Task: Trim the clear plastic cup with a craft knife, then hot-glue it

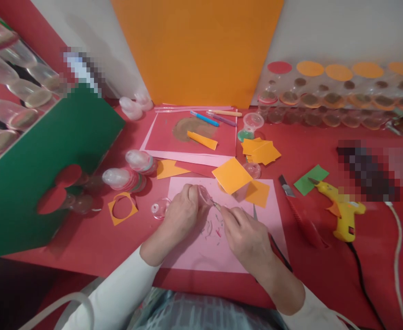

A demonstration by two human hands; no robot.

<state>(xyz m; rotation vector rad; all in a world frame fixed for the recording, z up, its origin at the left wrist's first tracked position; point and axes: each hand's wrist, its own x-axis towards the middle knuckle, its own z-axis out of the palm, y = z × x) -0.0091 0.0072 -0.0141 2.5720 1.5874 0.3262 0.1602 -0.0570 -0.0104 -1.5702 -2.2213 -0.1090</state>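
My left hand (pixel 183 206) is closed around a clear plastic round piece (pixel 205 196), tilted with its rim toward the right. In my right hand (pixel 244 229) is a slim pointed tool (pixel 215 205), its thin tip touching or very near that rim. My fingers hide the tool's handle, so its kind is unclear. Thin scraps (pixel 208 228) lie below on a pink sheet (pixel 187 259). Another clear plastic piece (pixel 159 208) with a hole sits beside my left hand. An orange card square (pixel 233 176) lies just beyond my hands.
A red utility knife (pixel 302 215) and a yellow glue gun (pixel 340 211) with a black cord lie right. Plastic bottle pieces (pixel 124 178) and a green board (pixel 50 169) stand left. Markers (pixel 204 119) lie behind; bottle shapes with orange discs (pixel 339 72) line the back right.
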